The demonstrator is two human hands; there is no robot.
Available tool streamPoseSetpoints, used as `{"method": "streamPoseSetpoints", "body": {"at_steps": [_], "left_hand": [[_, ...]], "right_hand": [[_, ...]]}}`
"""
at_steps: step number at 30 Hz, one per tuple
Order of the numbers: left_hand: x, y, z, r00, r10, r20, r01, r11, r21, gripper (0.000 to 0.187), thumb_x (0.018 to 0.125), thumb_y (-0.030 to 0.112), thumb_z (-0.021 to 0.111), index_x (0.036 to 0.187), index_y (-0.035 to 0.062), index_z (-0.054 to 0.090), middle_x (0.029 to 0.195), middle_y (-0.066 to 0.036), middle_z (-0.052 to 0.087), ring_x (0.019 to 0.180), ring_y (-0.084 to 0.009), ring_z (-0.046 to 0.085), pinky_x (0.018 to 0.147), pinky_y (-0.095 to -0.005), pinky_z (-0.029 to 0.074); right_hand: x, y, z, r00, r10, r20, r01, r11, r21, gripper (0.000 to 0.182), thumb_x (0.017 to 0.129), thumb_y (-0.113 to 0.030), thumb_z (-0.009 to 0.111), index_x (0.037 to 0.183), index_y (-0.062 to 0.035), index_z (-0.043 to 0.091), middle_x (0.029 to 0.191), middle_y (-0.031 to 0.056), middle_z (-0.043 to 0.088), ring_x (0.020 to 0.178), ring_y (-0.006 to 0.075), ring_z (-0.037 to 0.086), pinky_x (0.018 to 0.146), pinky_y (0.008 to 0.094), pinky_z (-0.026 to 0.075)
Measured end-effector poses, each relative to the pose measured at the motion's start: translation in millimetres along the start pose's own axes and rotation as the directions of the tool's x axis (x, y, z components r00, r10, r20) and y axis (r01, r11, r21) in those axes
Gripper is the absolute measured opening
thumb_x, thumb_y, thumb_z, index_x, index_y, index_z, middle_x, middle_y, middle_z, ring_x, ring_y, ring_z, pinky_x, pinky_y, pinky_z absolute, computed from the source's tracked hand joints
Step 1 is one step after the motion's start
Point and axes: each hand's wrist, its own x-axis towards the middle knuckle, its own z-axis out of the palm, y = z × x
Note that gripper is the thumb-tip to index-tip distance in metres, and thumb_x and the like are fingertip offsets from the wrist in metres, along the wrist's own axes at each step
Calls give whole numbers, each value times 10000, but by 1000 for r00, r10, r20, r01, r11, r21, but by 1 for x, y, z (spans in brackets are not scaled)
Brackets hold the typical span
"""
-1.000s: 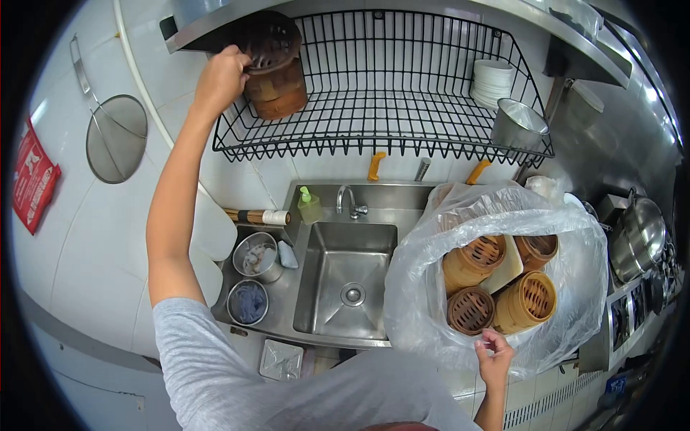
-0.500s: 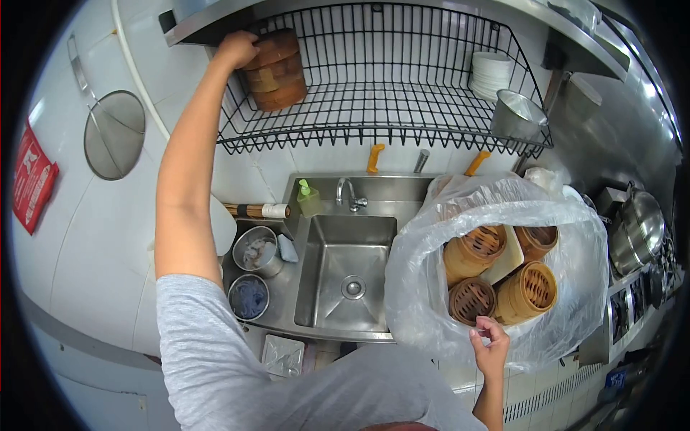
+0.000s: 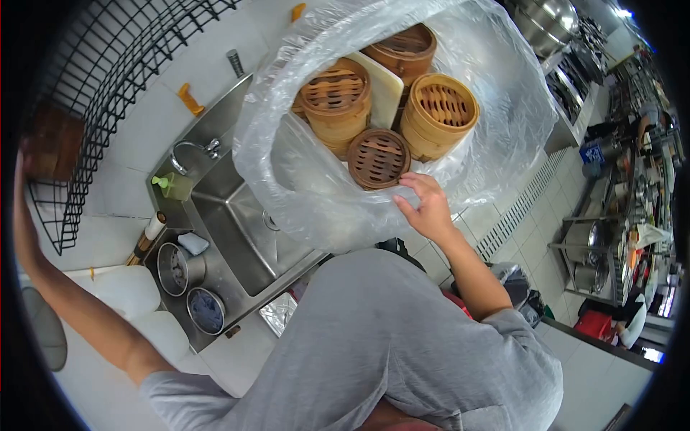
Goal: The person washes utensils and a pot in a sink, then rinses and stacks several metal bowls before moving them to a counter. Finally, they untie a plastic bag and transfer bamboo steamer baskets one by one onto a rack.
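Note:
My right hand (image 3: 429,207) is at the near side of a dark round bamboo steamer (image 3: 379,158), its fingertips at the rim and its thumb held apart. That steamer is inside a large clear plastic bag (image 3: 503,144) with taller bamboo steamer stacks (image 3: 440,111) around it and a cream-coloured flat piece (image 3: 384,90) between them. Far to the left my left arm reaches up along the view's edge. My left hand (image 3: 25,165) is beside a brown steamer stack (image 3: 57,140) in the black wire rack (image 3: 136,79), its fingers largely hidden in the dark border.
A steel sink (image 3: 237,230) with a tap (image 3: 194,154) lies under the bag. On its left ledge are a green soap bottle (image 3: 174,187) and two metal pots, one a pot with a dark blue cloth (image 3: 205,310). Kitchen shelves with pans (image 3: 593,248) and people are farther right.
The view has swung to the right, so the rack and left hand are now at the left edge. My right hand has reached up to the dark steamer's rim and its fingers have spread.

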Motion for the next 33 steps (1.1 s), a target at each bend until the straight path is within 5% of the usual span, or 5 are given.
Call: {"method": "streamPoseSetpoints", "body": {"at_steps": [6,15,23,26,33], "left_hand": [[-217,265,233,680,427,596,147,717,-681,689,857,228,765,1427,-65,511,1423,-266,560,1332,-385,547,1093,-434,444],[-365,258,389,702,-12,713,391,843,-371,955,1020,382,579,1600,-57,-40,1532,-359,396,1428,-435,435,1167,-428,366],[-394,204,430,341,-114,933,567,817,-107,974,995,678,452,1568,-83,253,1510,-304,464,1395,-429,473,1139,-419,392],[-359,215,421,440,-122,890,806,491,-331,1002,978,729,437,1569,-65,282,1509,-251,486,1395,-375,484,1141,-428,386],[-351,220,462,162,-3,987,985,51,-162,946,936,754,514,1569,68,358,1575,-133,407,1444,-283,378,1144,-489,328]], "right_hand": [[-24,-2,8,989,135,56,-132,990,-51,405,826,-197,807,1150,-2,664,1157,160,688,855,315,702,735,409,571],[-53,56,37,776,428,464,-220,872,-437,711,888,-404,732,1433,-28,473,1144,187,681,877,314,723,737,442,577],[-31,76,30,566,527,634,-172,827,-535,702,878,-362,749,1449,-56,480,1147,180,674,1030,354,686,859,439,566],[-26,60,13,964,232,133,-228,973,-44,819,778,-219,849,1471,-45,448,1199,180,637,1070,344,654,872,396,568],[-8,83,55,967,221,128,-247,934,258,1153,611,-169,949,1551,-9,303,1399,222,541,1251,365,562,974,400,526]]}}
